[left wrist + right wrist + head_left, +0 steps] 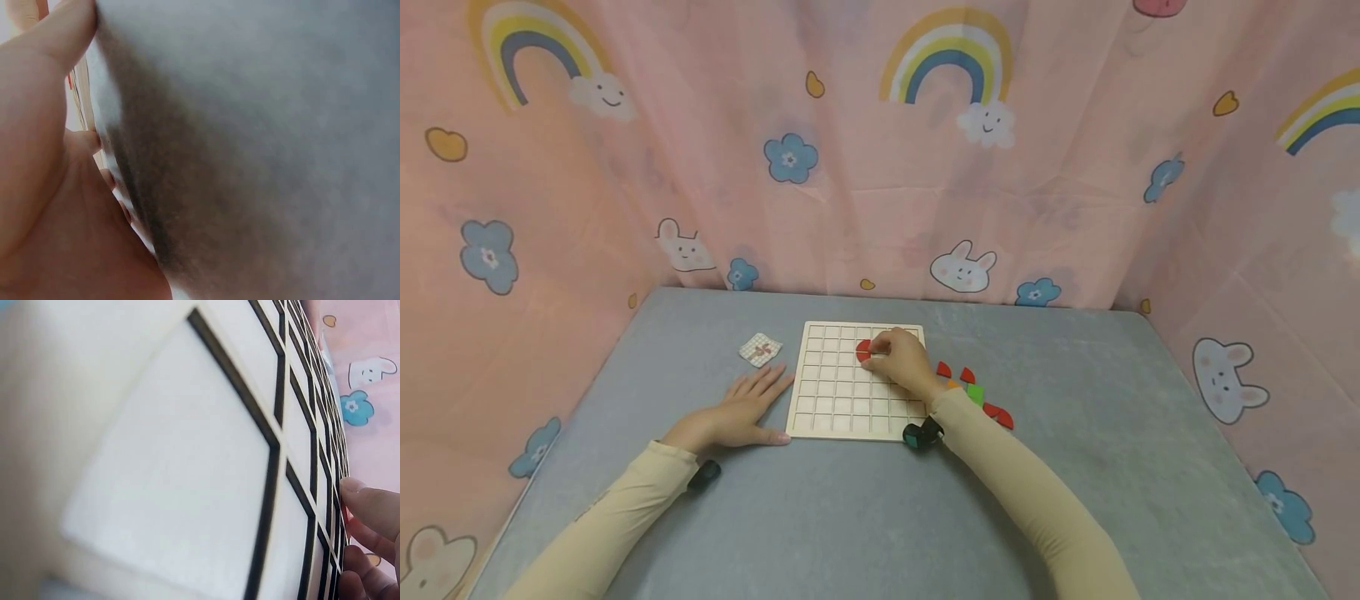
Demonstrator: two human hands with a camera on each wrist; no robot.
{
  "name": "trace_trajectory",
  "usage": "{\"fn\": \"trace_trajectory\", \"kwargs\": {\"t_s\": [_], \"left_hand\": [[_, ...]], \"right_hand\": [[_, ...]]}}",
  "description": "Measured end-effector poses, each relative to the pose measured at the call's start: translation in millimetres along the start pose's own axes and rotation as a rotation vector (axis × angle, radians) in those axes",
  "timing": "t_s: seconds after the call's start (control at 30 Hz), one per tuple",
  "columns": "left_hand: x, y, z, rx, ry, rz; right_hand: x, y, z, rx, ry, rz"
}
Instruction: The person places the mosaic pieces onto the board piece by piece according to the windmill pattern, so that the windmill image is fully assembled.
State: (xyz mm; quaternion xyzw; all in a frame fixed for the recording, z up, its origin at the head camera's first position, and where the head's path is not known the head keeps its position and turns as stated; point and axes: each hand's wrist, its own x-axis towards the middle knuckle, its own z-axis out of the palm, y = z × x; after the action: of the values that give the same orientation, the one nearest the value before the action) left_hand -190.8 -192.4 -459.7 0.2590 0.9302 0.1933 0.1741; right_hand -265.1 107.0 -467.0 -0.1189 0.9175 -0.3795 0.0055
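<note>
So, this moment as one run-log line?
left hand: spread beside pale wooden grid board; right hand: curled at red rounded shape on board; green squarish piece: right of board

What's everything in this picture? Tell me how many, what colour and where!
Table: 1, grey, in the middle
Cloth: at least 1, pink, around the table
Rainbows: 3, striped, printed on the cloth
Clouds: 3, white, by the rainbows
Bunnies: 4, white, on the cloth
Flowers: 7, blue, on the cloth
Grid board: 1, pale wood, on the table
Red piece: at least 1, on the board's far half
Loose red pieces: at least 3, right of the board
Green piece: at least 1, beside them
Orange piece: at least 1, partly hidden there
Card: 1, white and red, left of the board
Wrist devices: 2, black, at the wrists
Sleeves: 2, beige, on the arms
Left hand: 1, bare, at the board's left edge
Right hand: 1, bare, pinching red on the board
</note>
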Motion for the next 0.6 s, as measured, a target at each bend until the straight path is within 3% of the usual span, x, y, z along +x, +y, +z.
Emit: {"fn": "trace_trajectory", "kwargs": {"t_s": [0.37, 0.6], "left_hand": [[-0.6, -0.1, -0.5, -0.024, 0.007, 0.03], [0.4, -1.5, 0.8, 0.004, -0.006, 0.006]], "right_hand": [[-5.1, 3.6, -7.2, 0.081, -0.005, -0.042], [-12.5, 6.2, -19.8, 0.099, -0.036, -0.054]]}}
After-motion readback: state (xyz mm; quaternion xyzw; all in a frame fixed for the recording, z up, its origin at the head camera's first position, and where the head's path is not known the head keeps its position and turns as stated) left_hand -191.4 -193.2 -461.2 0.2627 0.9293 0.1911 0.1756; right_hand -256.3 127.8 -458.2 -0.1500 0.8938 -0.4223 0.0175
